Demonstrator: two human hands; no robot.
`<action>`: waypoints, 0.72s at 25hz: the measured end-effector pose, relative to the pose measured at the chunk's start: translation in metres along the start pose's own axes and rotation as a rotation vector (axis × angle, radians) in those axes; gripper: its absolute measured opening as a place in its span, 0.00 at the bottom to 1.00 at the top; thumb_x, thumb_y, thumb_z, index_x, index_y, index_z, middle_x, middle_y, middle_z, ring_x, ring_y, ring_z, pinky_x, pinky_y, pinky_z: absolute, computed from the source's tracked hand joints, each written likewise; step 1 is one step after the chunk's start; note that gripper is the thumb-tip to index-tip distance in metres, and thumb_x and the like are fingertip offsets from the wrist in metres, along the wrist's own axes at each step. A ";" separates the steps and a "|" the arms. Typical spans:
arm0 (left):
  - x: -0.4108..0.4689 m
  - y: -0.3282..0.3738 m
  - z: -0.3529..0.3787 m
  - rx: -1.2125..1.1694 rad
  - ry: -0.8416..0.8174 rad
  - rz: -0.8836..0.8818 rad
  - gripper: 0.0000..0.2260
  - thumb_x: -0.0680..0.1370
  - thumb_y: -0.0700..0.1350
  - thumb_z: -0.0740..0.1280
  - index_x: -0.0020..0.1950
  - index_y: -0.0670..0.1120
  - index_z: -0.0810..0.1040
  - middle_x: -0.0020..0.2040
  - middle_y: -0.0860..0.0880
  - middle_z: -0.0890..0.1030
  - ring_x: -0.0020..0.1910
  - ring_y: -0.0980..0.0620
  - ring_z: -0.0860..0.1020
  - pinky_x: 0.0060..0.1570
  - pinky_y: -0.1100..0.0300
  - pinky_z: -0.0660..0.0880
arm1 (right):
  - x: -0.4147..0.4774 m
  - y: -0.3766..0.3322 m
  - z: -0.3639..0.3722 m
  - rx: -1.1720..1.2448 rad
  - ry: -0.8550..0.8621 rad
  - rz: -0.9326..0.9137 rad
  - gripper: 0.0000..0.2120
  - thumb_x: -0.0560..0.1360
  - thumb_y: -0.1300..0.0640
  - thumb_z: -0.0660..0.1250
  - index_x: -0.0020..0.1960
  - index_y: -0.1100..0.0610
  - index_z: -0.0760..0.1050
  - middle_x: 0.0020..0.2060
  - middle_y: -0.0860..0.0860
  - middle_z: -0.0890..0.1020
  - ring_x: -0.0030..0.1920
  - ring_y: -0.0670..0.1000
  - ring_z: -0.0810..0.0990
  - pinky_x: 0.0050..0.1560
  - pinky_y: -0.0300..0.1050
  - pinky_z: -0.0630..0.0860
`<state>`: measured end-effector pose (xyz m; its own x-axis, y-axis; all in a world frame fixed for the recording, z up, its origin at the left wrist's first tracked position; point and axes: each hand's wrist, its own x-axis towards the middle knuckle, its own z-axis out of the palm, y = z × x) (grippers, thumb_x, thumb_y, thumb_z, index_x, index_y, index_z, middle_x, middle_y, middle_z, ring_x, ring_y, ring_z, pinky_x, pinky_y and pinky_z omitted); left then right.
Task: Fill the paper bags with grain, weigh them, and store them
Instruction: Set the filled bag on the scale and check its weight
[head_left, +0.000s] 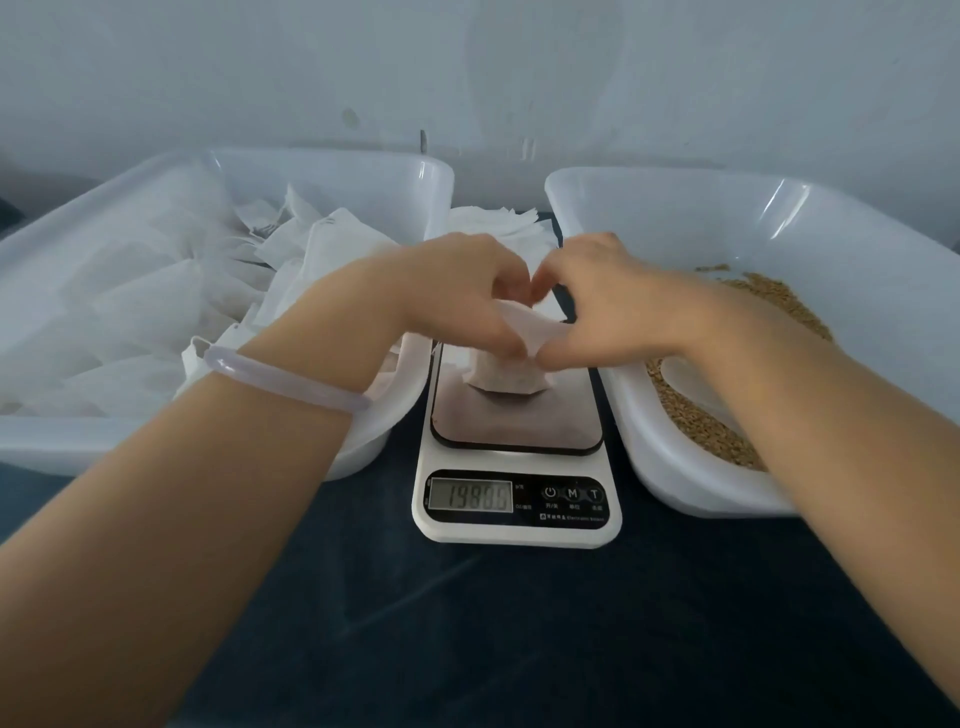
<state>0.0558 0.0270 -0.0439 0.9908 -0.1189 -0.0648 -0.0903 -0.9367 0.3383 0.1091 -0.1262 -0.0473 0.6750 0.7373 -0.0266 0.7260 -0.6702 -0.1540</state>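
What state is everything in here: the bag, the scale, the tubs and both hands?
Scale: switched on, digits showing but blurred.
Paper bag: standing on the weighing plate, top gathered.
Left hand: pinching the bag's top.
Right hand: pinching the bag's top.
Left tub: piled with white paper bags.
Right tub: partly covered with grain, bare patch in the bottom.

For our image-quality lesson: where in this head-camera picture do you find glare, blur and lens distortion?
Head view: glare streaks on the right tub rim; scale display digits smeared, hard to read; left hand and right hand, pinching the paper bag, look soft; wide-angle bending curves the left tub edges.
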 end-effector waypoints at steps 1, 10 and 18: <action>-0.001 -0.001 -0.003 -0.042 0.007 0.012 0.16 0.68 0.51 0.73 0.54 0.53 0.78 0.52 0.55 0.79 0.54 0.54 0.77 0.58 0.52 0.73 | -0.001 0.004 -0.002 0.078 -0.003 0.019 0.34 0.63 0.44 0.71 0.67 0.51 0.67 0.59 0.50 0.70 0.68 0.50 0.61 0.57 0.44 0.65; -0.008 -0.003 -0.009 -0.341 0.000 0.059 0.21 0.64 0.59 0.69 0.54 0.51 0.79 0.53 0.54 0.81 0.56 0.57 0.78 0.63 0.54 0.71 | -0.002 0.010 -0.009 0.514 0.046 -0.038 0.39 0.62 0.47 0.70 0.71 0.47 0.63 0.65 0.43 0.70 0.59 0.40 0.72 0.53 0.35 0.68; -0.009 -0.002 -0.010 -0.414 0.030 0.057 0.18 0.70 0.59 0.59 0.51 0.52 0.79 0.52 0.51 0.82 0.55 0.58 0.77 0.67 0.52 0.65 | -0.003 0.010 -0.010 0.622 0.171 -0.023 0.29 0.71 0.59 0.65 0.71 0.48 0.64 0.62 0.45 0.72 0.58 0.43 0.73 0.56 0.35 0.69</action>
<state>0.0483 0.0335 -0.0349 0.9884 -0.1513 -0.0093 -0.1031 -0.7164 0.6900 0.1158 -0.1356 -0.0391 0.7090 0.6924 0.1336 0.5636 -0.4424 -0.6976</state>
